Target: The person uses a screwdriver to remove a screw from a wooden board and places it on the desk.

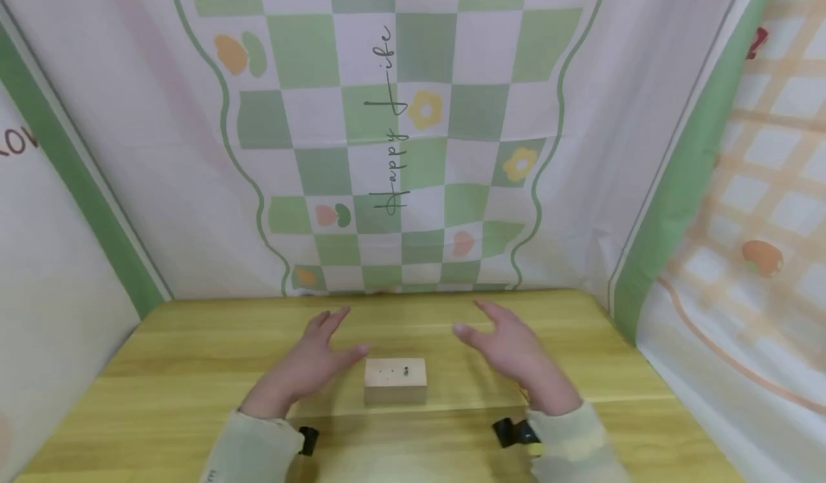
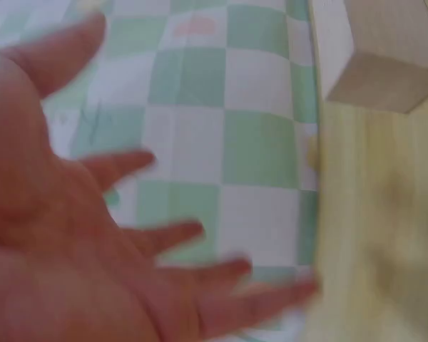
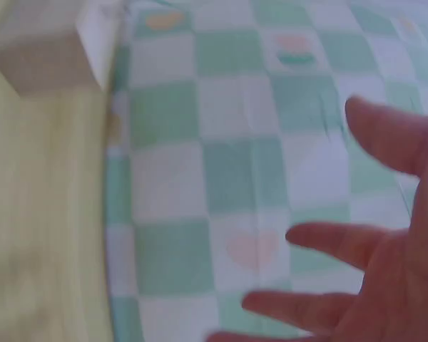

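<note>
A pale wooden block [image 1: 395,394] sits on the table, small dark holes dotting its top and a little dark metallic piece standing out near the top's right side. To its left my left hand [image 1: 308,363] hovers with spread fingers, the thumb tip close by the block's far left corner in the head view. My right hand [image 1: 516,348] is held off to the block's right, farther away, fingers apart and nothing in them. Both wrist views show an empty palm, with a corner of the block [image 2: 389,82] at the upper edge.
The yellow wood-grain table [image 1: 226,340] reaches back to a hanging green-and-white checked cloth [image 1: 426,160]. White cloth panels with green borders [image 1: 677,218] enclose the left and right sides. A dark wrist camera [image 1: 510,433] is strapped at the right sleeve, another [image 1: 309,441] at the left.
</note>
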Tool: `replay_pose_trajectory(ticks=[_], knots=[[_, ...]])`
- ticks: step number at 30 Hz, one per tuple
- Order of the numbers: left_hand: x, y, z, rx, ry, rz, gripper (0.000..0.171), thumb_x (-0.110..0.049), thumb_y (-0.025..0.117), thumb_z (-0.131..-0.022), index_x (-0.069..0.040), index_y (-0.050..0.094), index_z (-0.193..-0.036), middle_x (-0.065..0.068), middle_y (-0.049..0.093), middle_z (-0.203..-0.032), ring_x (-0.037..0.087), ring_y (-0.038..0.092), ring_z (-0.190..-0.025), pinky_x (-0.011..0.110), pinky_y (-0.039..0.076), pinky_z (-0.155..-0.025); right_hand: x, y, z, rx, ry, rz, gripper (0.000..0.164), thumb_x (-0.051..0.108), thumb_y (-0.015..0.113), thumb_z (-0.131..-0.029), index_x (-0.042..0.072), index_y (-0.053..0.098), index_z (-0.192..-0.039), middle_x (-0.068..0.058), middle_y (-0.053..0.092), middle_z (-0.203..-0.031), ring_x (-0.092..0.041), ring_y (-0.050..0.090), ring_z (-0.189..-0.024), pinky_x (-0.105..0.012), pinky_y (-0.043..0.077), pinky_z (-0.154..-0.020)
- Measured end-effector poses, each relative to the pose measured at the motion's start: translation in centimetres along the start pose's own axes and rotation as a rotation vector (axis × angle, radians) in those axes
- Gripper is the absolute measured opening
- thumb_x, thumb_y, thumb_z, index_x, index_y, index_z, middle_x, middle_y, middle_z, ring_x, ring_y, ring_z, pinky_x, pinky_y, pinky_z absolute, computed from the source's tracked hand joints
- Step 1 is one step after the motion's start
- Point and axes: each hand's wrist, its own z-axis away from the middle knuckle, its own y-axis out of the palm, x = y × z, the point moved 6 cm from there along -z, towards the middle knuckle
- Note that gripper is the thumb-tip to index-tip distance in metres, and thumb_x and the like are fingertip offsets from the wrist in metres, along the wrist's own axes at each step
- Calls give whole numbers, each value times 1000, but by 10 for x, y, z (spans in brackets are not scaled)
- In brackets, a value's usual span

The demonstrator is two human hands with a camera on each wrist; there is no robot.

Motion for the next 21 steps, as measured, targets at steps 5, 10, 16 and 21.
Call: replay_pose_trajectory(ticks=[5,10,16,21], knots=[[18,2,-3,179,42,478,76,-35,71,-94,-25,31,-157,17,10,-163,47,23,-142,57,45,-99,-36,-32,-2,146,67,-377,78,45,64,-96,9,30,-157,-30,32,-152,-51,41,-129,-56,50,-92],[37,23,-8,298,21,685,69,-22,67,-97,-18,34,-156,31,16,-157,47,42,-131,50,54,-89,-77,-41,-6,231,182,-556,75,34,69,-95,8,32,-155,-29,40,-148,-52,46,-124,-53,55,-84],[53,42,-15,312,5,823,62,-11,66,-97,-5,39,-152,29,17,-157,43,37,-135,51,54,-88,-122,-30,-8,266,297,-551,77,28,76,-89,4,39,-151,-27,47,-140,-47,56,-110,-54,56,-80],[58,53,-16,308,1,865,65,-4,67,-92,-2,39,-151,29,32,-152,39,48,-127,52,53,-89,-151,-12,-8,279,360,-541,73,22,77,-88,2,42,-149,-23,55,-126,-38,61,-99,-52,57,-75]])
